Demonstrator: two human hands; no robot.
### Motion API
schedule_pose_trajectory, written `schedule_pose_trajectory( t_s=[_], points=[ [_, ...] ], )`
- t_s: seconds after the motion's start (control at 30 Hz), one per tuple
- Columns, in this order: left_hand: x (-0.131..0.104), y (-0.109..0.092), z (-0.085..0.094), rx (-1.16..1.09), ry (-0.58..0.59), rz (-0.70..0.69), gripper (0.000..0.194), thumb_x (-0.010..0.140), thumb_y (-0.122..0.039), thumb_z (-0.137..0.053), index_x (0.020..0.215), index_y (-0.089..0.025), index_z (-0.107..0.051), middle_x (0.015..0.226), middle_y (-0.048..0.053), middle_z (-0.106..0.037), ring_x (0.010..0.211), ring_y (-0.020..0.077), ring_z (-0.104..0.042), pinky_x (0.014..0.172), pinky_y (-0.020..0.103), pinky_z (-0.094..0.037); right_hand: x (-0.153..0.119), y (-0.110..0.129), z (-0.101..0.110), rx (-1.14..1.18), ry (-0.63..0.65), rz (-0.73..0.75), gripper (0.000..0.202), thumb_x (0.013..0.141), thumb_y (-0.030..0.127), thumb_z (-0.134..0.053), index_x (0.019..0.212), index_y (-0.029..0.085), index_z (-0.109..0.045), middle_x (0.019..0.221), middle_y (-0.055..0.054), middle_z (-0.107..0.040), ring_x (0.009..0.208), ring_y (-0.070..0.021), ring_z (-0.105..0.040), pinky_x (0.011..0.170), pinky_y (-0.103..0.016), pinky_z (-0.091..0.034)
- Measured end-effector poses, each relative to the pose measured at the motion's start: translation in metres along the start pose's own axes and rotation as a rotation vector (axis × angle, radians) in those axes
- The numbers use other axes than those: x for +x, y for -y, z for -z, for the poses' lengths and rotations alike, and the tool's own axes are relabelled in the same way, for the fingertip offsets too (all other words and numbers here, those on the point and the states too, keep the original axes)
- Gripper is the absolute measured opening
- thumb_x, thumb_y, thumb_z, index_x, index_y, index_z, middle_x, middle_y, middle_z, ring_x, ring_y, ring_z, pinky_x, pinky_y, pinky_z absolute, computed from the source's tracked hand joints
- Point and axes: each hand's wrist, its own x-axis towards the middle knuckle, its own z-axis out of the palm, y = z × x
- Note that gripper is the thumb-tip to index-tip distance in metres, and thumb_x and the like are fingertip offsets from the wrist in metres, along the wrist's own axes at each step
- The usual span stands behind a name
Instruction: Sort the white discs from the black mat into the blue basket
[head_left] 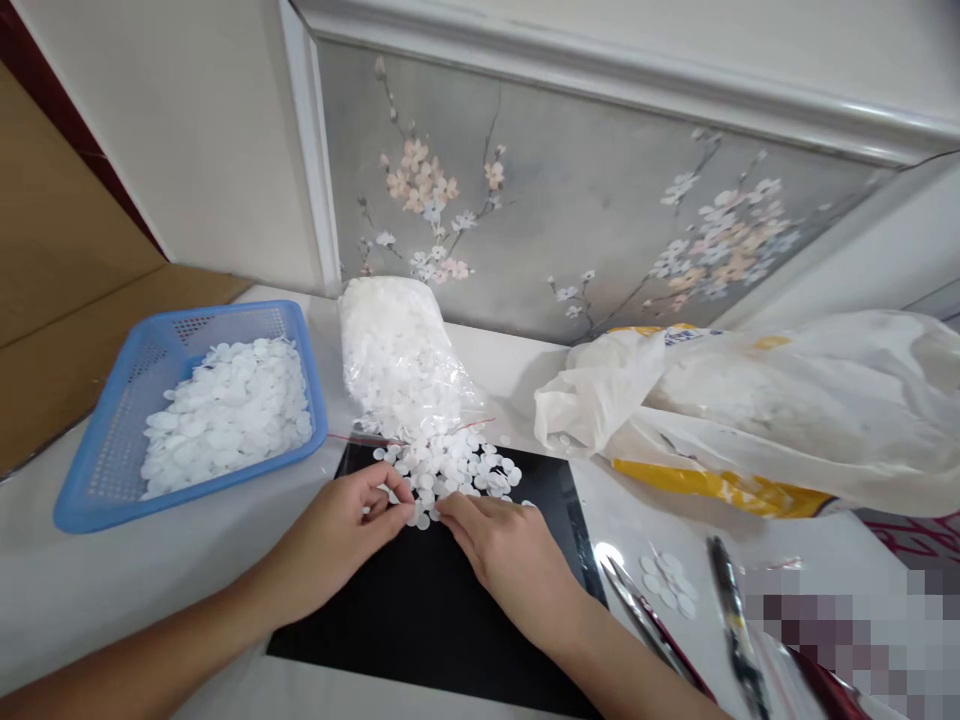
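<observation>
Left hand [346, 525]: fingers curled | right hand [506, 540]: palm down, fingers bunched | forearms [202, 630] (angled inward)

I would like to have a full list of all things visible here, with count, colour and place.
Basket: one, blue, left
Loose discs: many, white, basket, mat, right side
Clear bag: one, disc-filled, back centre
Mat: one, black, centre
Large bag: one, white and yellow, right
Slender pointed tool: one, silver and red, lower right
Dark tool: one, beside it
Floral panel: one, grey, behind
Cardboard: brown, far left
Pixelated patch: contents unclear, lower right
Hands: two, bare, at the mat's discs, left and right
</observation>
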Motion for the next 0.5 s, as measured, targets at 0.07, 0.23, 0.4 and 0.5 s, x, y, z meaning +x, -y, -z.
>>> schedule_pose_trajectory(
  t_s=[0.07, 0.23, 0.4, 0.5],
  points=[
    [0.001, 0.005, -0.002, 0.222, -0.045, -0.131, 0.011, 0.082, -0.036, -0.063, 0.086, -0.026, -0.064, 0.057, -0.006, -0.05, 0.054, 0.0149, -0.047, 0.054, 0.025, -0.028, 0.001, 0.001, 0.002, 0.138, -0.006, -0.038, 0.02, 0.097, 0.02, -0.046, 0.092, 0.021, -0.065, 0.077, -0.004, -0.072, 0.064, -0.0169, -0.064, 0.056, -0.025, -0.034],
    [0.001, 0.019, -0.005, 0.567, -0.02, -0.33, 0.018, 0.091, -0.028, -0.052, 0.079, -0.024, -0.065, 0.082, 0.005, -0.069, 0.077, 0.023, -0.061, 0.066, 0.03, -0.036, 0.0, 0.004, 0.01, 0.597, 0.007, -0.258, 0.018, 0.092, 0.028, -0.051, 0.081, 0.021, -0.064, 0.057, 0.004, -0.052, 0.05, -0.0117, -0.043, 0.051, -0.024, -0.03],
    [-0.003, 0.01, -0.006, 0.539, -0.051, -0.351, 0.022, 0.092, -0.025, -0.045, 0.074, -0.022, -0.057, 0.072, 0.002, -0.062, 0.069, 0.0191, -0.056, 0.063, 0.029, -0.033, 0.0, 0.001, 0.016, 1.011, 0.064, -0.349, 0.025, 0.088, 0.041, -0.056, 0.077, 0.018, -0.06, 0.056, 0.007, -0.036, 0.049, -0.0087, -0.028, 0.046, -0.023, -0.021],
    [-0.005, -0.001, -0.007, 0.265, -0.029, -0.169, 0.026, 0.093, -0.035, -0.045, 0.071, -0.022, -0.049, 0.057, -0.005, -0.043, 0.053, 0.0122, -0.041, 0.053, 0.026, -0.027, 0.001, 0.0, 0.017, 1.21, 0.102, -0.406, 0.03, 0.084, 0.046, -0.062, 0.075, 0.018, -0.057, 0.054, 0.01, -0.03, 0.045, -0.0061, -0.02, 0.043, -0.024, -0.014]
  ],
)
